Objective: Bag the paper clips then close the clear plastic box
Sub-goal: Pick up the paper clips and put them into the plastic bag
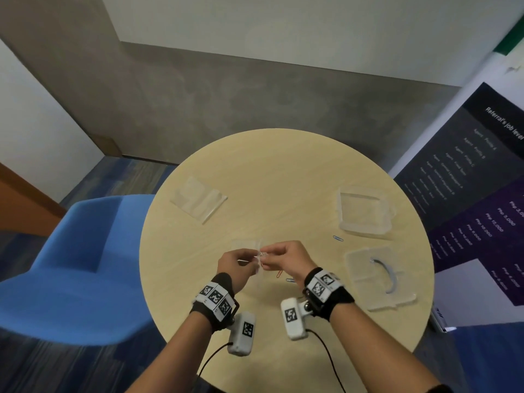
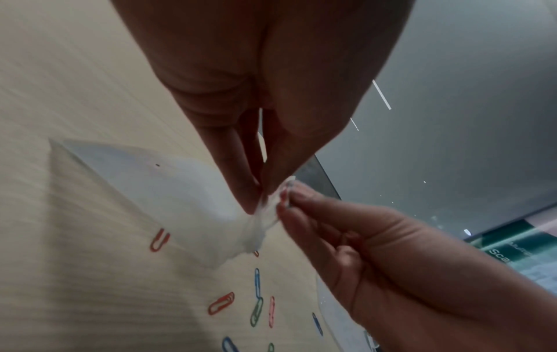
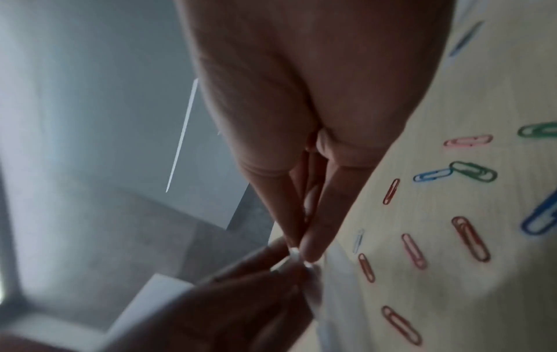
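A small clear bag is pinched at its mouth by the left hand and the right hand — paper clips are scattered on the worktop below.

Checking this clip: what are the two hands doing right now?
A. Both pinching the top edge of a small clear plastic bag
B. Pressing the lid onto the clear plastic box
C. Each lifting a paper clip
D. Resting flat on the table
A: the left hand and right hand both pinch the mouth of the small clear plastic bag above the round beige table.
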`<state>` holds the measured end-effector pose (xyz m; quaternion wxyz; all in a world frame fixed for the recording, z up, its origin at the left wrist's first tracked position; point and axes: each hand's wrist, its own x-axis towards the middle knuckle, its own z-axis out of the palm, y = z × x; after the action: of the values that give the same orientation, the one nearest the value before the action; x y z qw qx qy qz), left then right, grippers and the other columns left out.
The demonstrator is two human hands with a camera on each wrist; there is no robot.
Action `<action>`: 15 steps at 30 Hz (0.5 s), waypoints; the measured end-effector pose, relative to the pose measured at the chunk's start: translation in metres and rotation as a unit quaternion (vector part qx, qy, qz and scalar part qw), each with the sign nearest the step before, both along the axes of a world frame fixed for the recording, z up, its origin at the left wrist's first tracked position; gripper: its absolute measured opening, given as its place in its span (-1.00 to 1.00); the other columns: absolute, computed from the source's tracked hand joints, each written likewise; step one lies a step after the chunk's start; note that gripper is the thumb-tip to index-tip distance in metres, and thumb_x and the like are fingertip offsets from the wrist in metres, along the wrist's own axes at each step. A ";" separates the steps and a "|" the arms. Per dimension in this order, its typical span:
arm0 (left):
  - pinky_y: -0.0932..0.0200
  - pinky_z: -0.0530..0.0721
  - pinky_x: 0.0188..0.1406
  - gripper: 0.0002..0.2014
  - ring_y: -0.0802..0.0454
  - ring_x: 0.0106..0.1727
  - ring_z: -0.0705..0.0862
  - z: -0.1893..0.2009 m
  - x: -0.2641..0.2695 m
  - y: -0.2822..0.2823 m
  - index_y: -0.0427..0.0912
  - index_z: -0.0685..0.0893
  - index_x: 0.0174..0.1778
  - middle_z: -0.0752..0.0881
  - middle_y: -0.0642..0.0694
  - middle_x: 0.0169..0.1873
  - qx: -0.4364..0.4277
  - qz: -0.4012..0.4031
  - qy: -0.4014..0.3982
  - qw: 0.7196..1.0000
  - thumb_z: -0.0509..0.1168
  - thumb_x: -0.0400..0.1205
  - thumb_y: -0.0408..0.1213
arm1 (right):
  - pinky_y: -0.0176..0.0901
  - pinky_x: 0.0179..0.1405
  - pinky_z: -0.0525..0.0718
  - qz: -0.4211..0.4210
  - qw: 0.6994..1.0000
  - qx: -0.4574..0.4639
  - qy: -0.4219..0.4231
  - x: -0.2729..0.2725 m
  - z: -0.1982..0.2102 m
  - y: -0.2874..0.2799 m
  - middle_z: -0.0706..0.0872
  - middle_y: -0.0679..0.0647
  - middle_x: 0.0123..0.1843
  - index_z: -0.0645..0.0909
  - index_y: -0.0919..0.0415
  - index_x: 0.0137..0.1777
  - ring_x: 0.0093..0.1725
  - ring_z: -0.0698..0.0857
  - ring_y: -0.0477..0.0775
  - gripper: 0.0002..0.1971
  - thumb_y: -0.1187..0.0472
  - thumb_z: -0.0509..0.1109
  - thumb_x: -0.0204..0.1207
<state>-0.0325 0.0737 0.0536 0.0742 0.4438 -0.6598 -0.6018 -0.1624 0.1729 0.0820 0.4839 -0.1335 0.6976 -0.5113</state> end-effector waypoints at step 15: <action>-0.07 0.83 0.05 -0.75 -0.04 -0.13 0.85 -0.001 -0.011 0.004 0.17 0.77 -0.20 0.87 -0.07 -0.20 -0.022 -0.056 -0.021 0.998 0.40 0.54 -0.36 | -0.51 -0.49 0.28 0.180 0.927 0.200 0.262 0.005 -0.002 -0.014 0.83 0.12 -0.13 0.82 0.19 -0.18 -0.19 0.63 -0.03 -0.88 0.37 0.48 0.39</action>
<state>-0.0431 0.0781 0.0526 0.0363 0.4165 -0.6984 -0.5809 -0.1577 0.1587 0.0801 0.3843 -0.2872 0.8513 -0.2123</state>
